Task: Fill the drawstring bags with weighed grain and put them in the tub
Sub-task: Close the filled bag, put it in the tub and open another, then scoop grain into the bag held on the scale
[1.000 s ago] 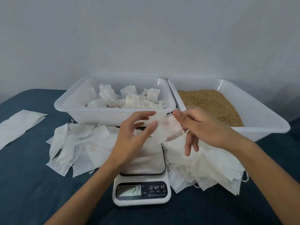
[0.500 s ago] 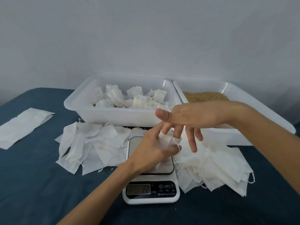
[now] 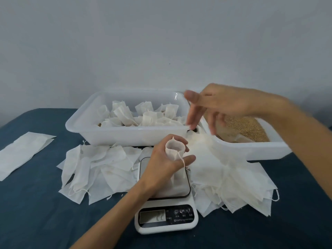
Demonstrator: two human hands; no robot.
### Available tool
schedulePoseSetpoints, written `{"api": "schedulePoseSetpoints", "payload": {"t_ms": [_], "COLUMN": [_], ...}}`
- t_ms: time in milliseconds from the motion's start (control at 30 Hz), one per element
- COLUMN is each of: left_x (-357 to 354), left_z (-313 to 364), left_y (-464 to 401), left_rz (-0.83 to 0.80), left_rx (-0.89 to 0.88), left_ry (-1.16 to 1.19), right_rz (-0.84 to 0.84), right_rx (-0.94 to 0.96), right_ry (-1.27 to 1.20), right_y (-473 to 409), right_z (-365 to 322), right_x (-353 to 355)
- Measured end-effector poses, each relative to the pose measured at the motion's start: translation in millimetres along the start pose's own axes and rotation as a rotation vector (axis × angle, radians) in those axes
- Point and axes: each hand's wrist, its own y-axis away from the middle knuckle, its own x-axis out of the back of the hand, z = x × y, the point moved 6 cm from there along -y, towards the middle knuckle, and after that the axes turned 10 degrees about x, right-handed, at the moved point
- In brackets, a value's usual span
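A: I'm watching the left hand (image 3: 162, 168) holding an empty drawstring bag (image 3: 174, 149) upright over the scale (image 3: 166, 209), fingers curled round it, mouth propped open. The right hand (image 3: 215, 105) is hovering over the grain tub (image 3: 251, 150), fingers spread, holding nothing.

B: Risks?

A: I'm thinking the bag mouth is soft; if it collapses, grain (image 3: 246, 126) spills onto the scale. The loose cord could snag too. Filled bags are sitting in the left tub (image 3: 125, 135).

B: Any readable text?

A: I'm seeing scale digits and button labels, all too blurred to read.
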Motion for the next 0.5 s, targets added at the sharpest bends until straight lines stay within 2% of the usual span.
{"api": "schedulePoseSetpoints", "payload": {"t_ms": [67, 100, 167, 233, 367, 500], "left_x": [2, 3, 7, 12, 16, 14], "left_z": [1, 1, -1, -4, -10, -11], "left_y": [-6, -9, -13, -14, -11, -10], "left_rz": [-0.018, -0.031, -0.045, -0.04, -0.055, -0.062], "left_rx": [0.029, 0.046, 0.064, 0.06, 0.059, 0.073], "left_ry": [0.043, 0.067, 0.081, 0.083, 0.112, 0.092], "right_rz": [0.166, 0.192, 0.117, -0.008, 0.055, 0.083], "right_rx": [-0.121, -0.227, -0.473, -0.639, -0.691, -0.676], "right_ry": [0.168, 0.272, 0.446, 0.522, 0.441, 0.494], "right_y": [9, 18, 38, 54, 63, 57], "right_z": [45, 72, 131, 180, 225, 235], "right_x": [29, 39, 41, 25, 4, 7]}}
